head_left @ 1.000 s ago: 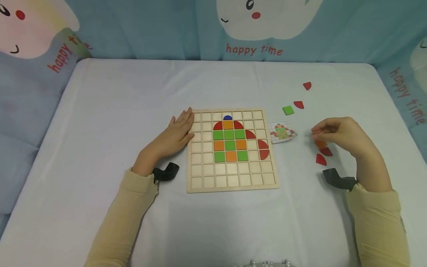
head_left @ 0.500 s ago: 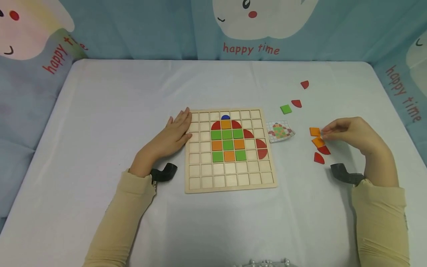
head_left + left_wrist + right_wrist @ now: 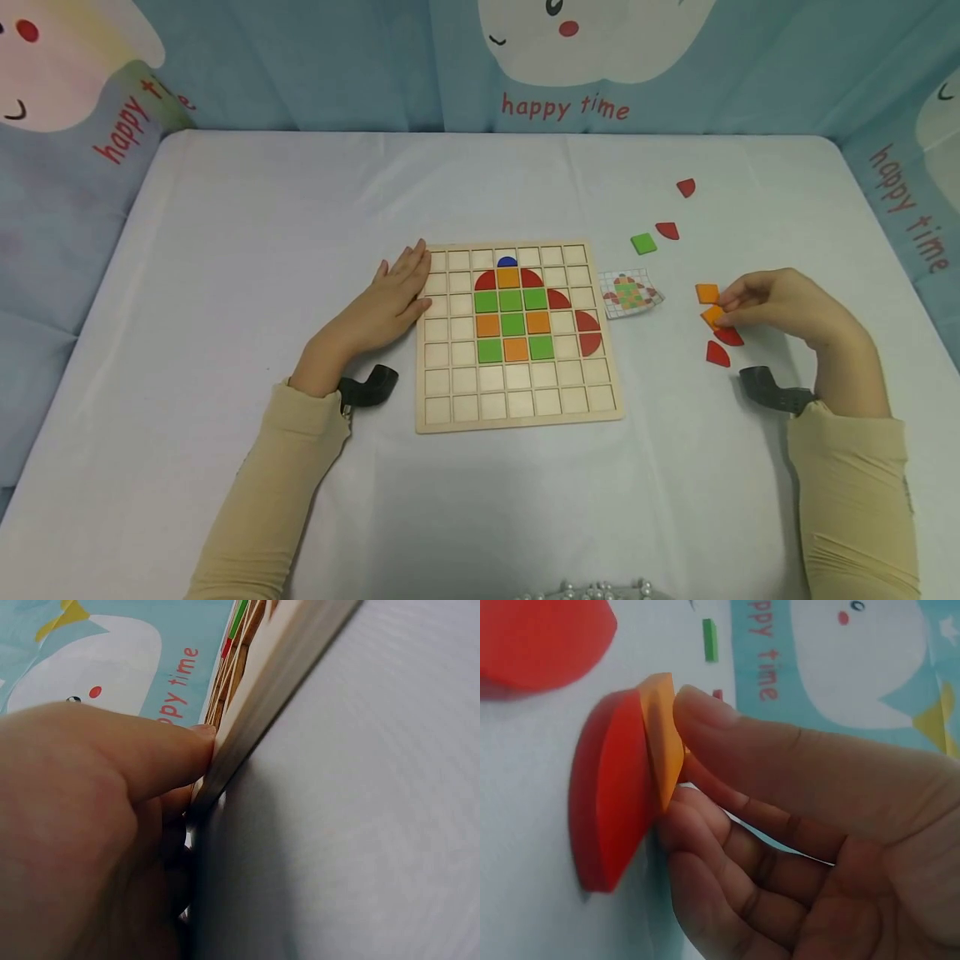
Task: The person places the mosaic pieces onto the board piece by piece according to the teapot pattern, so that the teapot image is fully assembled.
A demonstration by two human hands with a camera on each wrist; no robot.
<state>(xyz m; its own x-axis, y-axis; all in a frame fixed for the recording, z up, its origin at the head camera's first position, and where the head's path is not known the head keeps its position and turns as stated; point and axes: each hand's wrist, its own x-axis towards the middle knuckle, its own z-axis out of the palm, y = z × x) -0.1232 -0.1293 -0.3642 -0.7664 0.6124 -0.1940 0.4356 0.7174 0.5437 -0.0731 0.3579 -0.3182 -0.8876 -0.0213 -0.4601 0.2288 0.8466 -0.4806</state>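
Note:
My left hand (image 3: 375, 308) rests along the left edge of a wooden grid board (image 3: 450, 408), fingers straight and thumb touching the rim, as the left wrist view also shows. Green and orange squares, red quarter-rounds and a blue half-round fill some cells. To the right of the board, my right hand (image 3: 798, 308) pinches an orange square tile (image 3: 662, 739) between thumb and fingers. That tile touches a red quarter-round tile (image 3: 615, 791) lying beside it. A second orange square (image 3: 707, 293) lies just beyond the fingertips; another red quarter-round (image 3: 717, 354) lies nearer.
A small pattern card (image 3: 632, 296) with a curled corner lies against the board's right side. Farther back are a green square tile (image 3: 643, 243) and two red quarter-rounds, one (image 3: 667, 231) near it and one (image 3: 686, 187) beyond. A printed curtain (image 3: 360, 67) borders the white table.
My right hand drew back right from the orange squares, uncovering both, then moved slightly left and down onto the nearer one. My left hand stays on the board.

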